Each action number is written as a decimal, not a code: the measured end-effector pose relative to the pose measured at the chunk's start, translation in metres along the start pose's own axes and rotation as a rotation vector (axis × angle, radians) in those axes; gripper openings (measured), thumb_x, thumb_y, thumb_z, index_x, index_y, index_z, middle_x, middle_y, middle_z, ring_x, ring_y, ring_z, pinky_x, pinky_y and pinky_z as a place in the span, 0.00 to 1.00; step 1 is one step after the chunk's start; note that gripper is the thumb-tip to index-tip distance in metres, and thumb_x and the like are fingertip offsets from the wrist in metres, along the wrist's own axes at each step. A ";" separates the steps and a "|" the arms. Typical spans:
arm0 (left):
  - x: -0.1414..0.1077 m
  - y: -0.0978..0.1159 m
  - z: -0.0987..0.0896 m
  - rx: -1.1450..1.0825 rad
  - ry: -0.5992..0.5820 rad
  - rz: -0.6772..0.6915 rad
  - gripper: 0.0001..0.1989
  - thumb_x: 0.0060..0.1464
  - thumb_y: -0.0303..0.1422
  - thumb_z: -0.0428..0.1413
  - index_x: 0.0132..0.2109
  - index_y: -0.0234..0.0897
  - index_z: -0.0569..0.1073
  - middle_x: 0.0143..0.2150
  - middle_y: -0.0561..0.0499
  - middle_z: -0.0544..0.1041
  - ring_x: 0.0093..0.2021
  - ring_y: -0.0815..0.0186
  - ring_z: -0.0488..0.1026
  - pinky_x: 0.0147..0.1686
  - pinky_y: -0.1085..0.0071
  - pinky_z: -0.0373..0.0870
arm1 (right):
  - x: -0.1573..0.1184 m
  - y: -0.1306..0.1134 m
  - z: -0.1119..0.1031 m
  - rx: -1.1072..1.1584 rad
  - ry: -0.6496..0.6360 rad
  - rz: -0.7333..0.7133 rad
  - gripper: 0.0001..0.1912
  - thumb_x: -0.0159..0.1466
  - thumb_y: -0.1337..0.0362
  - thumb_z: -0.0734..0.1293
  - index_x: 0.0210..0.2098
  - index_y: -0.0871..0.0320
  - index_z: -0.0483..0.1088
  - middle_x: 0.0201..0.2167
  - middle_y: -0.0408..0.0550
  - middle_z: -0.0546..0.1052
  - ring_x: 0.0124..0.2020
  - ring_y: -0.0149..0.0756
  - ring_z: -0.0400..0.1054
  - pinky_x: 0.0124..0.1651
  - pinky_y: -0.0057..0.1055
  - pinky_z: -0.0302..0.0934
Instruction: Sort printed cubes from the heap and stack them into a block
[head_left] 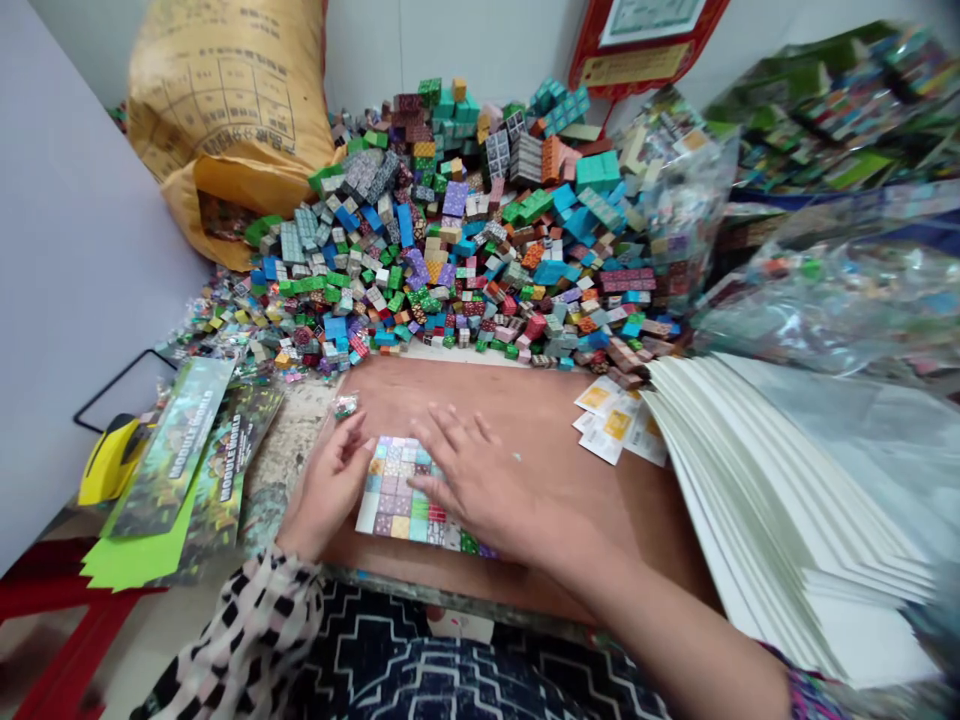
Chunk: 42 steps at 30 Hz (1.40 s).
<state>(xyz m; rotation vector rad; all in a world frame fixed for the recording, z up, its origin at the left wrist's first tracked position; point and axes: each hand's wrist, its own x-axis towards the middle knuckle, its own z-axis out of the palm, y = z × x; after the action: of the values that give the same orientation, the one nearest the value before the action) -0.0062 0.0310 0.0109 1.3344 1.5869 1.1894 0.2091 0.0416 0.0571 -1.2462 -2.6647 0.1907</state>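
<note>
A flat grid of small multicoloured square tiles (397, 490) lies at lower centre on the brown wooden surface (540, 410), its long axis running left to right, tilted slightly downward to the right. The right hand (472, 480) is spread across it; the loosely curled left hand (326, 490) rests just beside it. A large heap of coloured cubes (450, 240) remains at upper centre, and a thick stack of white cards (780, 520) at right.

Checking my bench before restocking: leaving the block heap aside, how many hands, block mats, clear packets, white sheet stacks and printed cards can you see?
Hands: 2 (left hand, right hand)
Block mats: 1 (block mat)
Clear packets: 1 (clear packet)
White sheet stacks: 1 (white sheet stack)
Printed cards: 2 (printed card, printed card)
Total: 7
</note>
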 end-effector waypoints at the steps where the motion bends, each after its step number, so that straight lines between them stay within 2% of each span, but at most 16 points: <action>1: 0.011 0.001 -0.002 0.184 0.014 0.090 0.25 0.58 0.39 0.54 0.61 0.38 0.68 0.62 0.42 0.68 0.63 0.54 0.65 0.64 0.53 0.62 | 0.012 0.006 -0.006 0.001 -0.002 0.017 0.32 0.71 0.49 0.56 0.70 0.56 0.54 0.69 0.59 0.58 0.68 0.58 0.52 0.66 0.57 0.51; 3: 0.031 0.002 -0.004 0.571 0.048 0.207 0.22 0.58 0.32 0.53 0.58 0.33 0.71 0.64 0.38 0.65 0.65 0.50 0.61 0.66 0.51 0.58 | 0.040 0.021 -0.013 0.029 -0.045 0.057 0.28 0.70 0.53 0.59 0.66 0.59 0.61 0.64 0.62 0.65 0.63 0.57 0.60 0.63 0.52 0.58; 6: 0.054 0.004 -0.007 1.015 0.004 0.198 0.20 0.59 0.28 0.50 0.57 0.30 0.72 0.62 0.33 0.65 0.62 0.45 0.63 0.61 0.49 0.63 | 0.086 0.041 -0.010 0.162 -0.137 0.043 0.23 0.68 0.57 0.63 0.60 0.61 0.67 0.57 0.61 0.71 0.54 0.49 0.69 0.56 0.41 0.65; 10: 0.068 0.006 -0.015 1.274 -0.017 0.081 0.20 0.62 0.28 0.43 0.54 0.34 0.75 0.49 0.35 0.73 0.50 0.47 0.70 0.51 0.52 0.69 | 0.142 0.053 0.006 0.341 -0.199 0.076 0.20 0.66 0.62 0.66 0.56 0.59 0.70 0.54 0.55 0.75 0.52 0.44 0.71 0.53 0.35 0.65; 13: 0.074 0.011 -0.024 1.350 0.070 -0.013 0.19 0.62 0.29 0.45 0.54 0.34 0.75 0.50 0.35 0.72 0.49 0.44 0.70 0.47 0.53 0.70 | 0.172 0.047 0.017 0.372 -0.194 0.156 0.18 0.65 0.63 0.66 0.54 0.60 0.70 0.52 0.55 0.76 0.51 0.44 0.71 0.52 0.35 0.64; 17: 0.086 0.023 -0.028 1.342 0.185 -0.086 0.21 0.60 0.33 0.49 0.59 0.37 0.71 0.57 0.35 0.69 0.53 0.42 0.68 0.49 0.51 0.69 | 0.199 0.026 0.029 0.362 -0.113 0.259 0.25 0.64 0.60 0.66 0.58 0.60 0.63 0.56 0.59 0.71 0.55 0.49 0.68 0.54 0.39 0.63; 20: 0.097 0.032 -0.025 1.308 0.199 -0.071 0.22 0.60 0.34 0.50 0.60 0.38 0.70 0.58 0.37 0.69 0.55 0.43 0.67 0.52 0.51 0.69 | 0.214 0.012 0.037 0.341 -0.041 0.341 0.32 0.61 0.58 0.68 0.62 0.59 0.58 0.56 0.60 0.68 0.55 0.51 0.67 0.54 0.42 0.64; 22: 0.105 0.035 -0.022 1.299 0.196 -0.060 0.22 0.61 0.35 0.51 0.60 0.37 0.70 0.58 0.37 0.69 0.55 0.44 0.67 0.52 0.51 0.69 | 0.223 0.007 0.042 0.308 -0.023 0.351 0.32 0.60 0.59 0.69 0.60 0.61 0.59 0.55 0.61 0.68 0.55 0.51 0.67 0.54 0.41 0.64; 28: 0.136 0.033 -0.017 1.240 0.202 0.005 0.25 0.61 0.35 0.50 0.63 0.32 0.64 0.57 0.36 0.69 0.56 0.45 0.69 0.54 0.54 0.69 | 0.238 0.014 0.046 0.268 -0.042 0.298 0.22 0.63 0.65 0.65 0.57 0.61 0.63 0.54 0.60 0.70 0.53 0.48 0.69 0.52 0.39 0.65; 31: 0.152 0.030 -0.015 1.203 0.144 -0.047 0.24 0.59 0.33 0.50 0.61 0.31 0.64 0.54 0.34 0.70 0.54 0.44 0.71 0.52 0.52 0.70 | 0.241 0.017 0.045 0.276 -0.047 0.295 0.23 0.63 0.64 0.66 0.56 0.60 0.63 0.54 0.59 0.70 0.52 0.49 0.70 0.52 0.40 0.66; 33: 0.160 0.028 -0.014 1.142 0.151 -0.069 0.23 0.57 0.31 0.51 0.59 0.30 0.65 0.53 0.34 0.69 0.53 0.44 0.72 0.52 0.52 0.70 | 0.241 0.017 0.045 0.284 -0.045 0.292 0.23 0.63 0.63 0.66 0.56 0.59 0.63 0.54 0.59 0.70 0.52 0.49 0.70 0.51 0.40 0.66; 38: 0.167 0.021 -0.014 1.031 0.192 -0.024 0.20 0.55 0.33 0.52 0.55 0.34 0.71 0.52 0.36 0.70 0.52 0.47 0.72 0.52 0.55 0.70 | 0.237 0.022 0.045 0.331 -0.032 0.255 0.20 0.64 0.61 0.65 0.55 0.57 0.63 0.54 0.58 0.70 0.51 0.47 0.70 0.50 0.39 0.66; 42: 0.171 0.012 -0.016 0.912 0.232 -0.005 0.20 0.53 0.33 0.53 0.54 0.35 0.73 0.51 0.39 0.72 0.53 0.51 0.72 0.55 0.59 0.68 | 0.236 0.027 0.048 0.381 -0.027 0.241 0.21 0.63 0.62 0.65 0.55 0.59 0.63 0.54 0.59 0.69 0.51 0.48 0.70 0.50 0.38 0.65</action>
<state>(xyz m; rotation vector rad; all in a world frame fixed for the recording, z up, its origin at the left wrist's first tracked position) -0.0504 0.1957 0.0316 1.7591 2.4532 0.6119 0.0705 0.2394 0.0337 -1.4285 -2.3390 0.7161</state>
